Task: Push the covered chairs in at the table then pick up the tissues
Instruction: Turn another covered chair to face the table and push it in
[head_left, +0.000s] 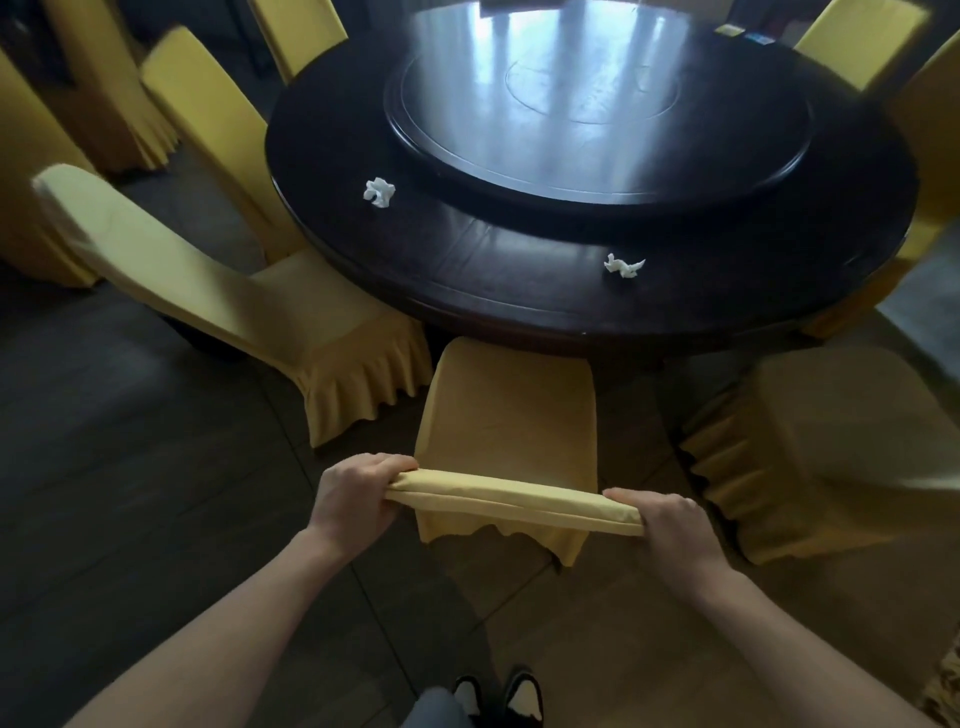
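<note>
- The covered chair (506, 415) directly ahead stands at the near edge of the table (498, 296). The front of its seat meets the table rim; most of the seat is outside it.
- The left hand (358, 501) grips the left end of the chair's top rail and the right hand (670, 525) grips the right end. Both hands are closed around the yellow cover.
- Step in hand, as judged: the chair-pushing stage, with this chair partly in.
- Next move calls for an even forward push from both hands, keeping the back square to the table so that the skirt does not catch.
- The chair on the left (270, 306) is angled, its seat only partly under the rim. The chair on the right (841, 452) stands clear of the table. Both appear to need pushing in.
- Two crumpled white tissues lie on the tabletop, untouched: the far tissue (380, 192) at left, just beside the turntable (597, 119), and the near tissue (623, 266) at right, closer to the table edge.
- The table is round, dark and glossy; its raised turntable reflects window light.
- More yellow-covered chairs ring the far side. The floor (130, 467) is dark. The room is dim.
</note>
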